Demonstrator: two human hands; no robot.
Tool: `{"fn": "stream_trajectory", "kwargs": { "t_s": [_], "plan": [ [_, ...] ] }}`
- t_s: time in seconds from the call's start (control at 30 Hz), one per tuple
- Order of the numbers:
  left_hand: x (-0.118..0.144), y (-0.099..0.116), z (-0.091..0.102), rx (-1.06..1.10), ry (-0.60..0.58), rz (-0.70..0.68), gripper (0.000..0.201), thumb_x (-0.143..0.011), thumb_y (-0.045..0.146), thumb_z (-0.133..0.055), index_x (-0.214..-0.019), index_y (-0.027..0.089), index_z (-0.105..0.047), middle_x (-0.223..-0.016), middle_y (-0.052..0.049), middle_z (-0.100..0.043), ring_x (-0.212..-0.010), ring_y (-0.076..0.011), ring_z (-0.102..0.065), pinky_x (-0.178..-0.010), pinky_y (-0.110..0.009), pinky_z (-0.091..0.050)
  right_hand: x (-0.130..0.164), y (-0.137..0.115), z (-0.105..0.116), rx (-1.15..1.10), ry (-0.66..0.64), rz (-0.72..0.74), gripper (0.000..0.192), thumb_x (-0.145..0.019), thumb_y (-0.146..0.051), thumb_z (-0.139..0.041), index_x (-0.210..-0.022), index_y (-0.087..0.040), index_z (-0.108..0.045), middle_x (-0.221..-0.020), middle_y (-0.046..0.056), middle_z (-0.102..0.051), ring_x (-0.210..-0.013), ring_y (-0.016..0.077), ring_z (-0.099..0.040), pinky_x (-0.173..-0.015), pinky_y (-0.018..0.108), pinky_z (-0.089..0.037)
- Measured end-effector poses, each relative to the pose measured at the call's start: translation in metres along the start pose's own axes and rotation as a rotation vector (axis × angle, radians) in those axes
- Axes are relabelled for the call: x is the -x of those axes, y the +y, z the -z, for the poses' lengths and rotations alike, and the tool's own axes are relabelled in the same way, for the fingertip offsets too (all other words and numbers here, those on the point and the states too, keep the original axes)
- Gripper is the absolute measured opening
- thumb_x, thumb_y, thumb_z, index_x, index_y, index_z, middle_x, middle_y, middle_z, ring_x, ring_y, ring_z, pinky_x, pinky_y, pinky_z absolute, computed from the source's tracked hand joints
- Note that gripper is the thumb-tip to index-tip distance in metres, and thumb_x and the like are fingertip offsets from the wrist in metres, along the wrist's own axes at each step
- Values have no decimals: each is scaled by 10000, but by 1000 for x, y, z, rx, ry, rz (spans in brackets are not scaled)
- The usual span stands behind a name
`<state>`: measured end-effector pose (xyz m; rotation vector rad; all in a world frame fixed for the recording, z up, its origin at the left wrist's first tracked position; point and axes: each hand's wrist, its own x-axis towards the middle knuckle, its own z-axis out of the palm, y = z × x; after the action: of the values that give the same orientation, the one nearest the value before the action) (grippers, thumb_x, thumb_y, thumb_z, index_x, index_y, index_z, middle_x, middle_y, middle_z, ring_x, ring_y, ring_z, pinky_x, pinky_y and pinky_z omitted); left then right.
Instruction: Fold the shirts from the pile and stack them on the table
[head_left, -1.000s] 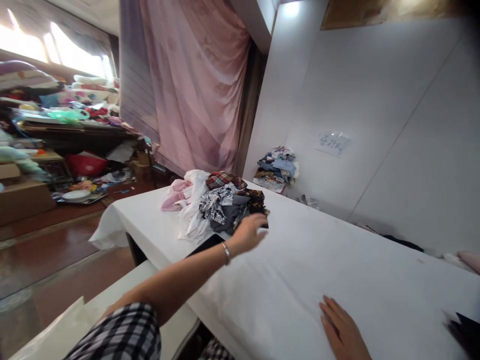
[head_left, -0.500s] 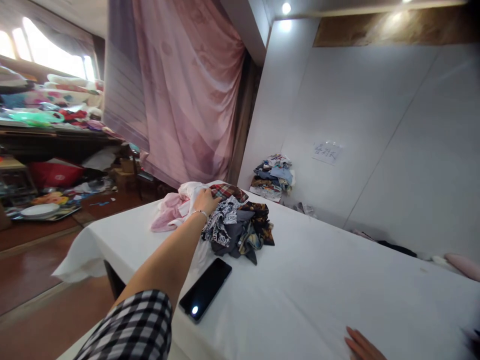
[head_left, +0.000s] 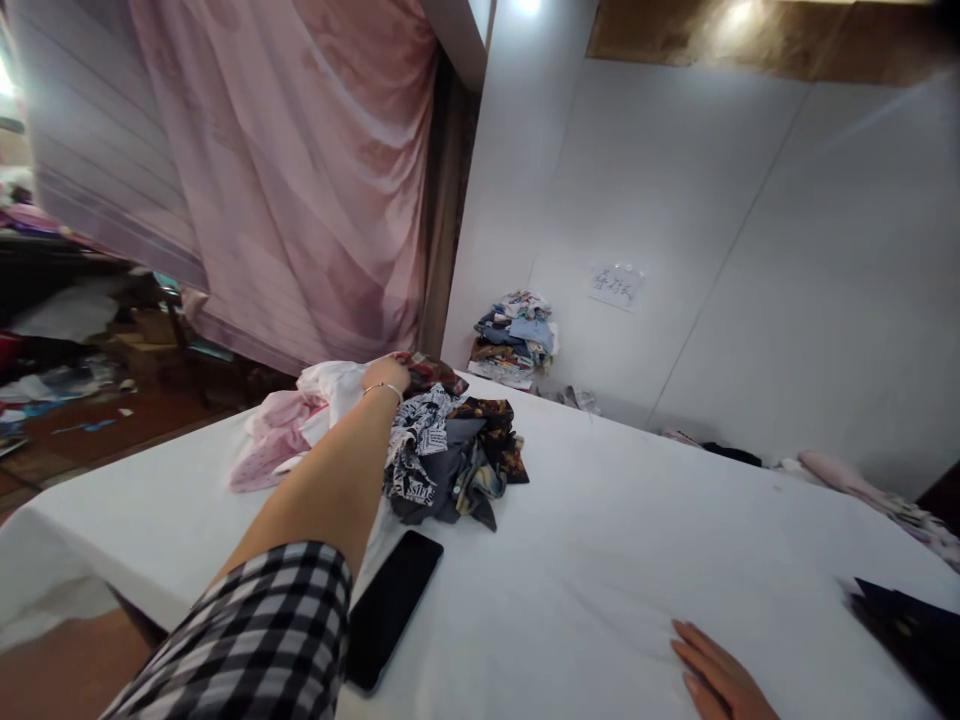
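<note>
My left hand (head_left: 388,374) reaches across a heap of clothes at the far end of the table. It touches the red plaid cloth (head_left: 431,372), and its fingertips are hidden, so their grip cannot be made out. Left of it lie white cloth (head_left: 335,385) and pink cloth (head_left: 281,432). Nearer me are a black-and-white printed garment (head_left: 424,425), a grey one (head_left: 439,480) and a dark brown patterned one (head_left: 495,430). My right hand (head_left: 721,672) rests at the table's near edge with its fingers stretched out, holding nothing.
A black phone (head_left: 394,610) lies below the heap on the white-covered table (head_left: 600,540). Dark folded cloth (head_left: 911,635) sits at the right edge. Behind stand a stack of clothes (head_left: 514,340) and a pink curtain (head_left: 300,180). A paper sign (head_left: 616,286) hangs on the wall.
The view has turned to the right, bringing the dark cloth further into sight. My left hand has pushed deeper against the red plaid cloth, its fingers now hidden. More of my right hand shows.
</note>
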<state>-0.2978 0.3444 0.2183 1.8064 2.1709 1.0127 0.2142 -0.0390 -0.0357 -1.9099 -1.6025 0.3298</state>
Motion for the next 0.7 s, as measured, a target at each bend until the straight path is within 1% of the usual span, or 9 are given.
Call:
{"fn": "stream_trajectory", "kwargs": {
  "t_s": [0.07, 0.13, 0.23, 0.33, 0.4, 0.43, 0.5, 0.63, 0.7],
  "plan": [
    [-6, 30, 3, 49, 78, -42, 304, -898, 249, -450, -1062, 86, -648, -1097, -226, -670, -1041, -320, -618, -829, -394, -470, -3, 4, -1, -7, -13, -29, 365, -666, -616, -609, -1023, -695, -608, -1322, -43, -591, -1267, 290, -503, -1020, 411, -459],
    [-6, 72, 3, 104, 157, -117, 372, -942, 237, -336, -1145, 91, -611, -1169, -218, -641, -1065, -292, -603, -866, -384, -457, -5, 8, -2, -12, -10, -38, 367, -631, -630, -629, -994, -683, -630, -1313, -5, -603, -1269, 291, -500, -1027, 416, -439],
    [13, 148, -6, 182, 202, -369, 346, -956, 248, -346, -1152, 159, -617, -1231, -126, -623, -1111, -214, -568, -938, -304, -422, -6, 14, -4, -9, -3, -36, 362, -625, -638, -630, -986, -666, -646, -1314, 26, -606, -1276, 285, -494, -1042, 431, -412],
    [63, 211, -34, 242, 113, -810, 225, -914, 215, -461, -970, 206, -679, -1139, -44, -659, -1079, -161, -558, -948, -243, -403, -6, 19, -7, 12, 12, -7, 357, -677, -619, -614, -1032, -645, -643, -1336, 35, -591, -1282, 275, -495, -1047, 449, -411],
    [110, 232, -63, 277, -55, -1232, 212, -887, 150, -471, -931, 177, -676, -1099, -67, -658, -1068, -175, -548, -956, -273, -402, -6, 16, -8, 19, 43, 35, 340, -717, -586, -610, -1053, -627, -646, -1329, 32, -597, -1280, 272, -505, -1058, 464, -412],
    [137, 236, -80, 296, -134, -1352, 223, -883, 130, -459, -937, 169, -672, -1093, -77, -653, -1057, -182, -548, -951, -290, -406, -6, 13, -7, 17, 54, 57, 326, -736, -567, -607, -1056, -612, -652, -1318, 30, -606, -1277, 271, -513, -1066, 472, -412],
    [192, 228, -112, 299, -257, -1428, 203, -862, 118, -484, -902, 179, -673, -1021, -65, -662, -984, -176, -564, -904, -289, -429, -4, 1, -3, 2, 60, 94, 305, -771, -525, -597, -1064, -553, -678, -1297, 32, -624, -1265, 274, -532, -1077, 490, -414],
    [292, 183, -162, 273, -511, -1406, 207, -811, 50, -494, -801, 180, -655, -931, -66, -654, -911, -187, -563, -828, -308, -451, -3, -27, 9, -15, 79, 79, 494, -823, -436, -563, -1285, -270, -614, -1327, 109, -603, -1235, 294, -553, -1066, 502, -421],
    [329, 160, -178, 278, -581, -1374, 206, -786, 30, -496, -752, 176, -637, -896, -73, -645, -890, -202, -561, -797, -327, -458, -4, -36, 14, 25, 98, 49, 460, -836, -391, -538, -1246, -201, -625, -1240, 126, -649, -1150, 283, -589, -1020, 468, -444]
  ]
}}
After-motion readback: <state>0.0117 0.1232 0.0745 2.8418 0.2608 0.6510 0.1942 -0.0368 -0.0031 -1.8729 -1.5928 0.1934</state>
